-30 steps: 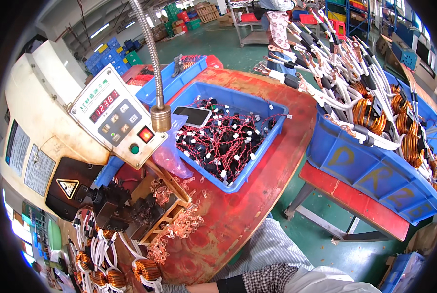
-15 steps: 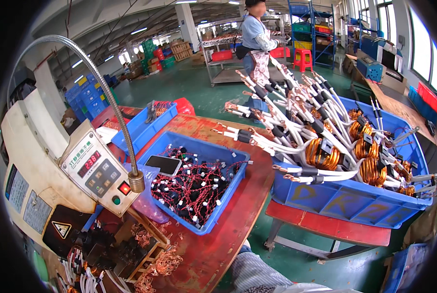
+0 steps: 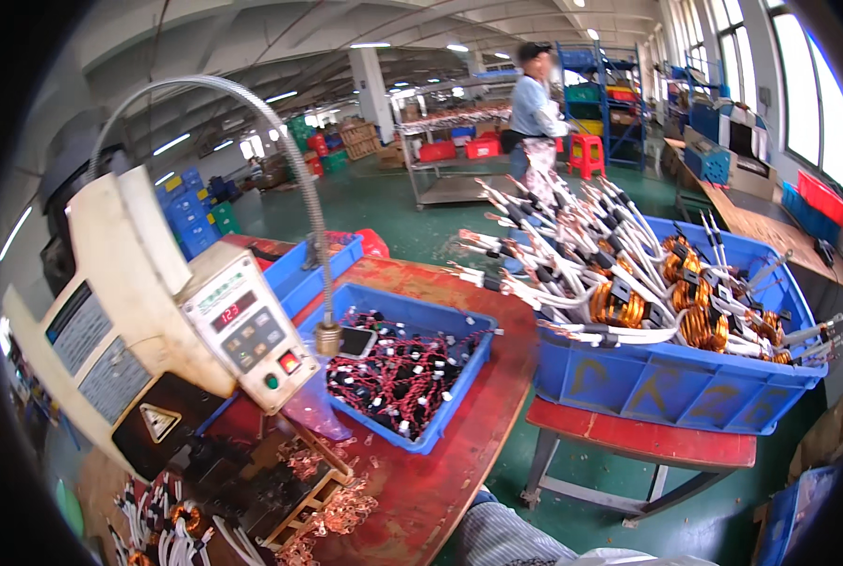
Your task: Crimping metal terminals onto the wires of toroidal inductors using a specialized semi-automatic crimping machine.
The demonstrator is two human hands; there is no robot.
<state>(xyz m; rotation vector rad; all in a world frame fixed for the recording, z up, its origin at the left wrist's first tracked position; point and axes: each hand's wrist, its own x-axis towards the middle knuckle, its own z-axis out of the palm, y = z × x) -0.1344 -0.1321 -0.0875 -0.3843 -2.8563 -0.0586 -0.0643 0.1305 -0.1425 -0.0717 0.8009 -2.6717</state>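
Observation:
Neither of my hands is in view; only a striped sleeve or cloth (image 3: 516, 538) shows at the lower edge. On the left stands a cream press machine (image 3: 110, 311) with a control box (image 3: 252, 325) and a bendable metal hose. Loose copper terminals (image 3: 337, 514) lie heaped below it, near copper coils with white leads (image 3: 188, 519). A blue tray (image 3: 459, 401) on the red table holds red-and-black wires with white connectors (image 3: 393, 382). A phone (image 3: 356, 342) lies on them. At right, a large blue crate (image 3: 685, 387) is piled with copper coils (image 3: 617, 300) and thick white cables.
The worn red table (image 3: 478, 424) ends in a slanting edge beside the green floor. A red-topped bench (image 3: 643, 436) carries the large crate. Farther back are another person (image 3: 535, 108), a metal trolley (image 3: 459, 193), a red stool (image 3: 586, 156) and blue shelving (image 3: 619, 104).
My view has swung, so the machine and tray appear farther right and the background lower. The control box's red display reads differently. The person at the back stands closer to the red stool.

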